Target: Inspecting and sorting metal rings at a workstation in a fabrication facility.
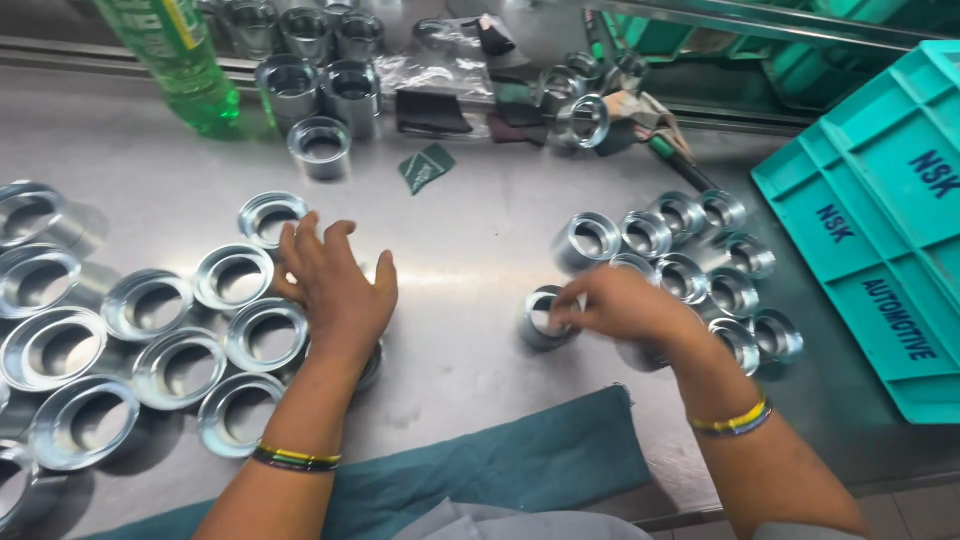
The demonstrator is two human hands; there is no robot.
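Left of the teal tray (880, 230), my right hand (620, 305) pinches a steel sleeve (545, 320) on the tabletop (470, 250); my left hand (335, 285) lies open over flanged rings (265, 335). A loose pinch could let the sleeve roll into its neighbours.

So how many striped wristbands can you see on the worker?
2. One wristband on the left wrist, near the wide rings; another wristband on the right wrist, whose hand pinches a small metal sleeve. None seem hidden.

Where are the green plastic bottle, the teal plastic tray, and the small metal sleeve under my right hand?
green plastic bottle (185, 70): head view, on its body.
teal plastic tray (880, 230): head view, on its flat ribbed surface.
small metal sleeve (540, 325): head view, on its side wall below the right hand (625, 305).
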